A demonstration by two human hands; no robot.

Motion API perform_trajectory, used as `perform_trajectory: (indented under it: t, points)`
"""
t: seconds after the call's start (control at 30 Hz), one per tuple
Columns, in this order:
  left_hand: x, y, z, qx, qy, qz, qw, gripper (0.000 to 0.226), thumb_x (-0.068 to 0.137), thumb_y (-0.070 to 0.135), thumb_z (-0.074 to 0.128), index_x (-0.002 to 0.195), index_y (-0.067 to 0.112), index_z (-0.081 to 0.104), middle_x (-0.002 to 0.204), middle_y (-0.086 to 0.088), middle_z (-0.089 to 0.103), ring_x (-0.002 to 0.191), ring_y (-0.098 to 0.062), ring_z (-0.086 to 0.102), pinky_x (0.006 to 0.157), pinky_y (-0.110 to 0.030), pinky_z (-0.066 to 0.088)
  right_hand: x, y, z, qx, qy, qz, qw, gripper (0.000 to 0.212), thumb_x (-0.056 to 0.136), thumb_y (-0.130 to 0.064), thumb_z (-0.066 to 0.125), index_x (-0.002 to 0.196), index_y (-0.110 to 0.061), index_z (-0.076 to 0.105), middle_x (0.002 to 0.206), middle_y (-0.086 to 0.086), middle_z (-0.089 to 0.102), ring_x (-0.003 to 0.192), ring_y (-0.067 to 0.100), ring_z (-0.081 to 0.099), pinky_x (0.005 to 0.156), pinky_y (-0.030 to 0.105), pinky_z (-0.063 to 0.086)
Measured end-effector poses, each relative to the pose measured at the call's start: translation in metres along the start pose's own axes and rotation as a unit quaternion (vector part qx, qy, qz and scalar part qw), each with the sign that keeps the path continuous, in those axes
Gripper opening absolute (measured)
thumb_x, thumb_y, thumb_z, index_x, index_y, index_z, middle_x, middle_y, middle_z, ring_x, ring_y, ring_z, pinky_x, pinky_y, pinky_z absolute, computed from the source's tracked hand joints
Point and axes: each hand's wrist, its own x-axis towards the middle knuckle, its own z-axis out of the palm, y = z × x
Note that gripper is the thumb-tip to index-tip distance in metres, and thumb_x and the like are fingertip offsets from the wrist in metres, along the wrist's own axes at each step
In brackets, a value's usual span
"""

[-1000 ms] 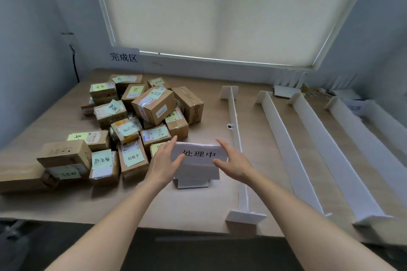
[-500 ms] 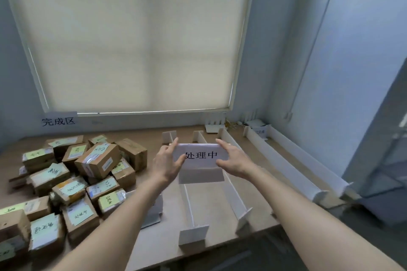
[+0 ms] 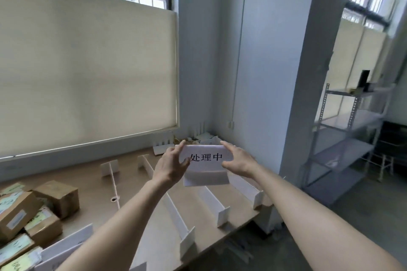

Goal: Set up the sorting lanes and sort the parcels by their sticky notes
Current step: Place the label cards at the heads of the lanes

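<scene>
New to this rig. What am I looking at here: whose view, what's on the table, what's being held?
There is no robot: a person wears a camera on their head, looking forward and down at their bare hands. The left hand and right hand hold a white folded paper sign with black printed characters above the light wooden table. On the table stand long white foam-board lane dividers, with brown cardboard parcels bearing sticky notes piled at the left.

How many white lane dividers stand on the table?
4: a thin divider far left, a long divider beside it, two dividers below the held sign. Others may be hidden.
</scene>
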Motion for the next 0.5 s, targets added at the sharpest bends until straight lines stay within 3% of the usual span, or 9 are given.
perform_trajectory:
  t: [0.23,0.5]
  points:
    - [0.060,0.083,0.085,-0.015,-0.026,0.000,1.000,0.072,0.091,0.033,0.057,0.155,0.030,0.023,0.134,-0.010,0.052,0.118,-0.030,0.053,0.095,-0.035,0.043,0.038,0.101,-0.069,-0.008,0.005,0.005,1.000,0.082,0.088,-0.025,0.060,0.158,-0.039,0.022,0.158,0.001,0.036,0.138,0.025,0.041,0.108,0.036,0.038]
    - [0.118,0.137,0.163,-0.010,-0.026,-0.005,1.000,0.071,0.093,0.033,0.057,0.155,0.031,0.023,0.141,-0.009,0.046,0.122,-0.033,0.051,0.096,-0.036,0.043,0.093,0.194,-0.109,-0.019,-0.019,0.002,1.000,0.082,0.085,-0.024,0.059,0.158,-0.040,0.023,0.154,0.000,0.041,0.134,0.025,0.044,0.109,0.040,0.040]
